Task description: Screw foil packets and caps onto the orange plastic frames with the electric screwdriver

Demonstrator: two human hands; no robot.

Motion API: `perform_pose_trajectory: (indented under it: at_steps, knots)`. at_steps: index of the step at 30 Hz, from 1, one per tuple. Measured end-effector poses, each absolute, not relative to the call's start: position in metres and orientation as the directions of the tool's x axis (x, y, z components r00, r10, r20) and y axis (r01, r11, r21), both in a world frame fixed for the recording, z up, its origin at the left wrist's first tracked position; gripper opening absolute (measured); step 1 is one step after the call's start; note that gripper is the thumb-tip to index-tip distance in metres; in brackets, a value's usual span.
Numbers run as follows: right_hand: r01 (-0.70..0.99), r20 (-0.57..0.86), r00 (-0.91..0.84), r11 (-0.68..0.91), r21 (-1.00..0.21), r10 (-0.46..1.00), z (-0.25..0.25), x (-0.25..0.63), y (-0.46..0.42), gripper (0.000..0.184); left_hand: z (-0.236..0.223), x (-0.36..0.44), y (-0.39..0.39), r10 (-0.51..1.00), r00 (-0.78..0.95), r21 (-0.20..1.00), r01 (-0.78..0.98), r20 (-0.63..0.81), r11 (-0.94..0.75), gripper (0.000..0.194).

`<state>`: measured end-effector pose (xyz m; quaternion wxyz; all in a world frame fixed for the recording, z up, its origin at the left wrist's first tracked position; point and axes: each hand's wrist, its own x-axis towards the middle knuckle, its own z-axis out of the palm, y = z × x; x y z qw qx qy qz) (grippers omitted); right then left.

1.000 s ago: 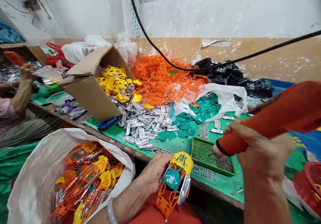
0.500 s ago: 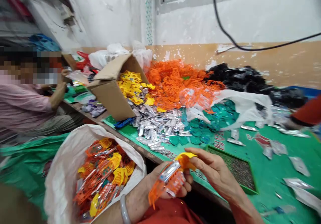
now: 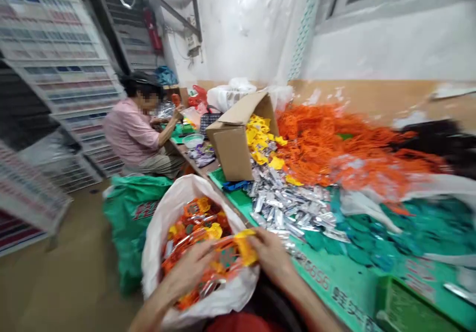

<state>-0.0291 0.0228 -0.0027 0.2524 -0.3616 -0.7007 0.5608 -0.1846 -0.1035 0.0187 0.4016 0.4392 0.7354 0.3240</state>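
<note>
Over the mouth of a white sack [image 3: 158, 252], my two hands have an orange and yellow plastic piece [image 3: 243, 249] between them. My left hand [image 3: 191, 264] has its fingers closed on the orange side, where a dark green patch shows. The yellow end is gripped by my right hand [image 3: 274, 253], its thumb hidden. Inside the sack lie many similar orange and yellow pieces [image 3: 191, 228] with shiny silver strips. Motion blur softens the hands and the piece.
On the green tabletop [image 3: 316, 267] lie silver packets [image 3: 282, 203], orange netlike parts [image 3: 316, 143] and teal discs [image 3: 372, 243]. A tipped cardboard box [image 3: 232, 148] spills yellow parts. A green tray [image 3: 416, 304] sits right, a green sack [image 3: 130, 238] left. A co-worker [image 3: 130, 129] sits farther along.
The view has swung left. Both hands have carried the orange and yellow piece from in front of my body to over the white sack.
</note>
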Motion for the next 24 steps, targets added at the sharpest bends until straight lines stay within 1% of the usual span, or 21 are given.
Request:
perform_pose_trajectory:
  at_steps: [1, 2, 3, 4, 5, 7, 9, 10, 11, 13, 15, 16, 18, 20, 22, 24]
  knots:
    - [0.281, -0.050, -0.631, 0.168, -0.945, 0.774, -0.006, -0.048, 0.022, 0.023, 0.010, -0.198, -0.106, 0.876, -0.376, 0.711, 0.523, -0.304, 0.471, 0.029]
    - [0.325, -0.043, -0.656, 0.231, -0.917, 0.754, -0.010, -0.065, 0.021, 0.019, 0.001, -0.210, -0.108, 0.842, -0.440, 0.560, 0.631, -0.312, 0.537, 0.034]
    - [0.367, -0.037, -0.675, 0.291, -0.884, 0.737, -0.013, -0.078, 0.020, 0.016, -0.008, -0.220, -0.108, 0.810, -0.478, 0.394, 0.710, -0.339, 0.584, 0.038]
    - [0.401, -0.031, -0.688, 0.344, -0.849, 0.725, -0.017, -0.088, 0.019, 0.015, -0.015, -0.228, -0.107, 0.784, -0.499, 0.257, 0.756, -0.370, 0.602, 0.042]
    - [0.424, -0.022, -0.703, 0.394, -0.816, 0.711, -0.020, -0.095, 0.017, 0.014, -0.021, -0.233, -0.106, 0.779, -0.479, 0.192, 0.789, -0.404, 0.584, 0.043]
    - [0.434, 0.011, -0.738, 0.487, -0.758, 0.675, -0.021, -0.099, 0.012, 0.015, -0.024, -0.235, -0.105, 0.777, -0.451, 0.110, 0.831, -0.440, 0.545, 0.044]
    - [0.406, 0.065, -0.771, 0.568, -0.716, 0.633, -0.017, -0.092, 0.012, 0.018, -0.019, -0.228, -0.103, 0.780, -0.463, 0.061, 0.844, -0.422, 0.533, 0.047]
    - [0.392, 0.094, -0.779, 0.598, -0.699, 0.620, -0.013, -0.085, 0.016, 0.017, -0.014, -0.222, -0.100, 0.791, -0.472, 0.056, 0.845, -0.390, 0.532, 0.048]
    - [0.389, 0.121, -0.774, 0.617, -0.685, 0.622, -0.008, -0.076, 0.023, 0.016, -0.009, -0.214, -0.096, 0.816, -0.462, 0.082, 0.852, -0.347, 0.517, 0.048]
    - [0.429, 0.163, -0.720, 0.618, -0.659, 0.674, 0.005, -0.051, 0.047, 0.013, 0.004, -0.197, -0.081, 0.881, -0.392, 0.205, 0.870, -0.266, 0.449, 0.045]
    - [0.525, 0.192, -0.605, 0.568, -0.634, 0.773, 0.017, -0.020, 0.080, 0.015, 0.021, -0.175, -0.055, 0.934, -0.285, 0.349, 0.871, -0.214, 0.345, 0.038]
    - [0.576, 0.203, -0.537, 0.532, -0.620, 0.819, 0.022, -0.002, 0.097, 0.015, 0.032, -0.163, -0.039, 0.948, -0.242, 0.390, 0.868, -0.207, 0.307, 0.035]
    - [0.669, 0.220, -0.398, 0.446, -0.594, 0.890, 0.031, 0.034, 0.128, 0.016, 0.055, -0.136, 0.002, 0.982, -0.103, 0.415, 0.896, -0.155, 0.160, 0.030]
    - [0.734, 0.232, -0.278, 0.362, -0.575, 0.932, 0.036, 0.068, 0.148, 0.016, 0.077, -0.107, 0.050, 1.000, -0.005, 0.402, 0.915, -0.027, 0.015, 0.027]
    - [0.772, 0.236, -0.190, 0.294, -0.564, 0.953, 0.038, 0.095, 0.156, 0.021, 0.093, -0.078, 0.103, 0.998, 0.046, 0.399, 0.915, 0.051, -0.063, 0.030]
    - [0.790, 0.238, -0.134, 0.248, -0.561, 0.962, 0.036, 0.116, 0.156, 0.023, 0.097, -0.052, 0.154, 0.992, 0.100, 0.405, 0.906, 0.075, -0.123, 0.024]
